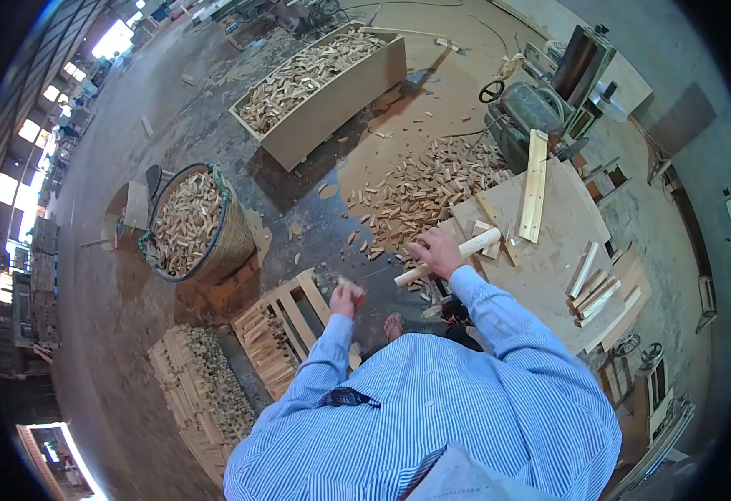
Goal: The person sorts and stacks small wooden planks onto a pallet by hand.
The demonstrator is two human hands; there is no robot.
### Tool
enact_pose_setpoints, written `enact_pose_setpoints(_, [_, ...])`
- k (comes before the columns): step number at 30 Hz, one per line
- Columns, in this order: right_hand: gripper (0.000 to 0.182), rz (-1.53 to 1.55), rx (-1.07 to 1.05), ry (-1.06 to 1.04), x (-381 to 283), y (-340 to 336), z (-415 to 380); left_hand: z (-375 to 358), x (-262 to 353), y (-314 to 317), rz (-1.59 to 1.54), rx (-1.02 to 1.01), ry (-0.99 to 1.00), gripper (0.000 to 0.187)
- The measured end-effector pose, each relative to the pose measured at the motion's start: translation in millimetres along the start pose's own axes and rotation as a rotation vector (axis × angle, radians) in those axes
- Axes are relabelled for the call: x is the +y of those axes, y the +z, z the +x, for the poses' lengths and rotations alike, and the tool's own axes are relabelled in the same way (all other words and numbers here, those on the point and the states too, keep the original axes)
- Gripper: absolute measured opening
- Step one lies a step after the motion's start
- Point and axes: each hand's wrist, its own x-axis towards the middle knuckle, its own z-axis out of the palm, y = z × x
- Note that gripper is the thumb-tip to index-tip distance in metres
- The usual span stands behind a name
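My right hand (437, 253) is closed on a pale wooden stick (476, 243), which slants over the near left edge of the work table (562, 196). My left hand (346, 299) hangs in the air to the left, its fingers bent together around a small pale piece that looks like wood and is blurred. Below and left of it lies a pallet (303, 301) with stacked wooden strips (267, 346). Short wood pieces (432, 188) are heaped on the floor beyond my right hand.
A long box (332, 104) and a round basket (236, 242) hold many wood pieces. A machine (528, 113) stands behind the table. On the table lie a long board (534, 188) and several sticks (597, 299). Another strip stack (199, 384) is at lower left.
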Motion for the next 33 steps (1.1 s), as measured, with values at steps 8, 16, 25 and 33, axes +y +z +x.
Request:
enact_pose_setpoints(8, [0.056,-0.183,-0.051,0.14,8,23,2,-55,-51,-137,-0.118,0.306,-0.514,0.029])
enact_pose_setpoints(16, [0.064,-0.276,-0.026,0.182,-2,28,7,125,151,35,-0.163,-0.079,-0.074,0.047])
enact_pose_setpoints(25, [0.06,-0.298,-0.083,0.224,0,23,8,128,317,150,0.178,-0.261,0.58,0.039])
enact_pose_setpoints(33, [0.057,-0.319,0.102,0.14,11,30,4,58,11,46,0.595,-0.251,-0.231,0.044])
